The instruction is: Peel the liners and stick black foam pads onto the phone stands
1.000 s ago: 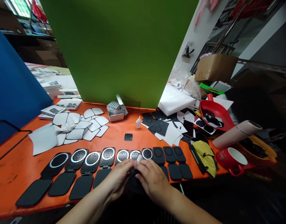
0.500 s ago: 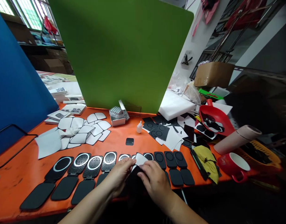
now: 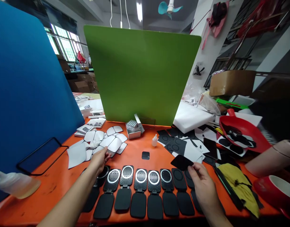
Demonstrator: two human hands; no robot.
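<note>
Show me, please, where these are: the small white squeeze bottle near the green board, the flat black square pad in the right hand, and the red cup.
Small white squeeze bottle (image 3: 154,141), head view, on its body.
Flat black square pad (image 3: 181,162), head view, on its flat face.
Red cup (image 3: 275,191), head view, on its outer wall.

Clutter on the orange tabletop (image 3: 52,184)

Green divider (image 3: 142,75) behind; red mug (image 3: 275,192), yellow cloth (image 3: 239,186), small glue bottle (image 3: 154,140), red scoop (image 3: 241,129) at right.
</note>
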